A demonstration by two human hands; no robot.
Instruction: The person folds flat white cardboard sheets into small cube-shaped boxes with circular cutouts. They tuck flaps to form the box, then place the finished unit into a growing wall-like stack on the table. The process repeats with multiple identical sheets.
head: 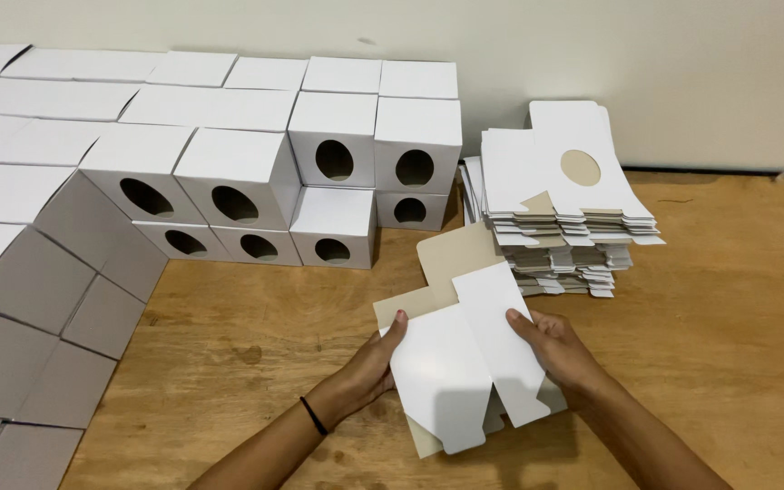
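A flat white carton blank (465, 354), partly folded, lies low over the wooden counter (728, 345); the left hand (369, 367) pinches its left edge, fingers closed on it; the right hand (560, 354) clasps its right panel likewise; just beyond stands a stack of flat blanks (560, 209); assembled white boxes (333, 159) with round holes crowd the left.
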